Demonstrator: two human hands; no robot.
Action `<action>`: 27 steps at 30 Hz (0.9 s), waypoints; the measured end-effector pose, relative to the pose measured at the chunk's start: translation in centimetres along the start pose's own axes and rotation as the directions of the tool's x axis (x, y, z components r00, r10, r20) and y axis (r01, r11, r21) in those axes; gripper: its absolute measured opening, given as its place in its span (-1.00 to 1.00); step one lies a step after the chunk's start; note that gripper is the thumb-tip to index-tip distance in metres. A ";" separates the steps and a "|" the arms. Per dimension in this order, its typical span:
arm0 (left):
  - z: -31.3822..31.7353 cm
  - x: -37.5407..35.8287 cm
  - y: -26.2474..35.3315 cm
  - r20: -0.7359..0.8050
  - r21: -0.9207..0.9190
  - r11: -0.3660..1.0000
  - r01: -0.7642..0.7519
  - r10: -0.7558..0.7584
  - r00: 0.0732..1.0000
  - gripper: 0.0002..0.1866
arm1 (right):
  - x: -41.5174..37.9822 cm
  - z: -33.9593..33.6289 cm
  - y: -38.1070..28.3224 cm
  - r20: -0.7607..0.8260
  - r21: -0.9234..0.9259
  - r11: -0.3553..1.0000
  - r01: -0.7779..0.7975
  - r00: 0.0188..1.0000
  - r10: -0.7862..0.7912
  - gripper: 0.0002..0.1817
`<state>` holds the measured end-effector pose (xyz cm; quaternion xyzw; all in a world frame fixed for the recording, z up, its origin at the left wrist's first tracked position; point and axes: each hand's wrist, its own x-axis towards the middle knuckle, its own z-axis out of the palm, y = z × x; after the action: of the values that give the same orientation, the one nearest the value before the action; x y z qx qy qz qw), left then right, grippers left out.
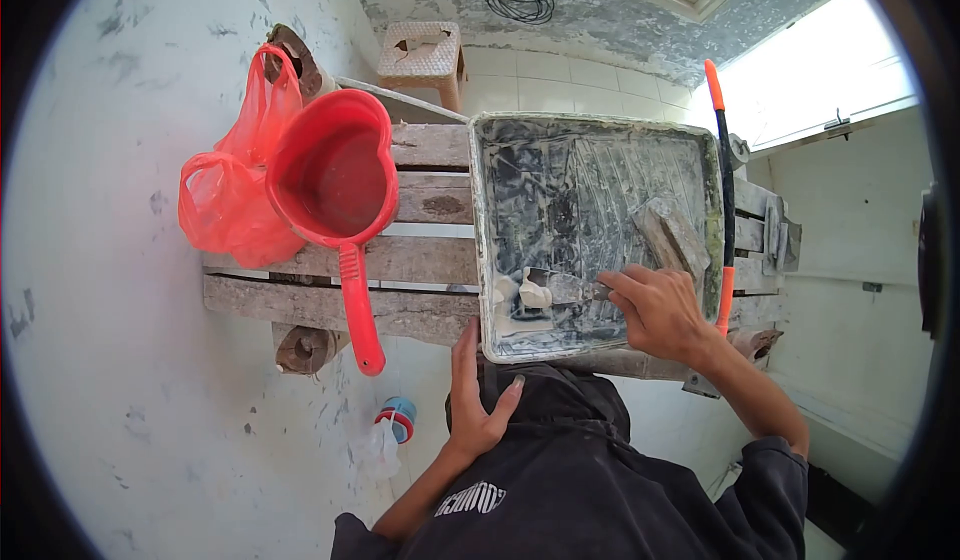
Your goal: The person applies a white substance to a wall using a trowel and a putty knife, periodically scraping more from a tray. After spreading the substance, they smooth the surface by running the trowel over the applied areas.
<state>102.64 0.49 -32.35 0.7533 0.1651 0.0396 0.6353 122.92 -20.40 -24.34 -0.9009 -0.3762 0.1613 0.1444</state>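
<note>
My right hand [655, 310] is closed around the handle of a putty knife [572, 289], over the lower part of a smeared paint tray [476, 210]. A lump of off-white putty [535, 290] sits at the blade's tip. To the right in the tray lies a worn, putty-crusted flat tool [672, 235], perhaps a second scraper. My left hand [480, 400] is at the tray's lower left corner, thumb and fingers apart. Its fingertips are near the tray's edge; whether they touch it I cannot make out.
The tray rests on a slatted wooden platform [330, 295]. Left of it are a red dipper [345, 175] and a red plastic bag [235, 205]. An orange-and-black rod [727, 190] stands along the right. A stool [420, 55] and coiled cable [518, 2] are farther back; a blue container [397, 418] is below.
</note>
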 end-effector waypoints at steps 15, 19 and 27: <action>-0.6 0.5 -1.0 0.175 -0.062 0.998 -0.019 0.030 0.984 -0.07 | 1.2 1.8 -0.5 0.070 0.240 0.971 0.014 0.997 -0.032 -0.71; -0.5 0.3 -1.6 0.165 -0.088 0.996 0.014 0.000 0.986 -0.07 | 0.2 -0.7 -0.3 0.099 0.391 0.920 -0.015 0.995 -0.026 -0.70; -1.0 1.6 -0.6 0.107 -0.176 0.984 0.030 -0.011 0.994 -0.06 | 1.3 0.6 0.9 -0.040 0.069 0.997 -0.019 0.999 0.022 -0.70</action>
<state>103.80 1.97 -32.95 0.6932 0.1349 0.0077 0.7079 124.11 -19.93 -25.45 -0.9022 -0.3584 0.1573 0.1810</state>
